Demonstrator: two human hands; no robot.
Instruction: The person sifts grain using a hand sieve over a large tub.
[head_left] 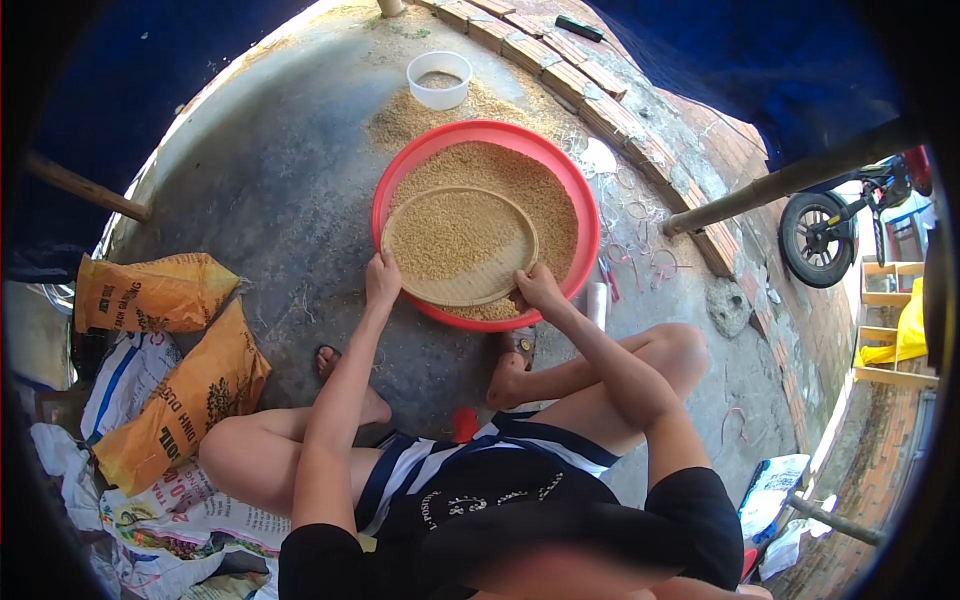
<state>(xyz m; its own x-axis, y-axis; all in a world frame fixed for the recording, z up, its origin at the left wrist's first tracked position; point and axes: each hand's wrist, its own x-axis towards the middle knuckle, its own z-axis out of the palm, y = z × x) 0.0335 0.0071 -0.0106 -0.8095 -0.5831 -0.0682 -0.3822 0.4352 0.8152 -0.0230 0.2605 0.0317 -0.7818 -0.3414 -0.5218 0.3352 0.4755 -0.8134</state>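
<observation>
With left hand (383, 279) and right hand (541, 288) closed on the rim of the sieve (504, 268), hold it level above the near-left part of the basin (589, 205), its grain (437, 239) inside the basin's near edge.

1. The head camera looks from the wearer's head, forward and steeply down, with the black shirt (500, 505) closest, at the near edge.
2. The round sieve (455, 240) and red basin (587, 215) lie farther off, near mid-view.
3. Its wide, dark-rimmed circular view reaches the brick row (640, 150) at far right.
</observation>
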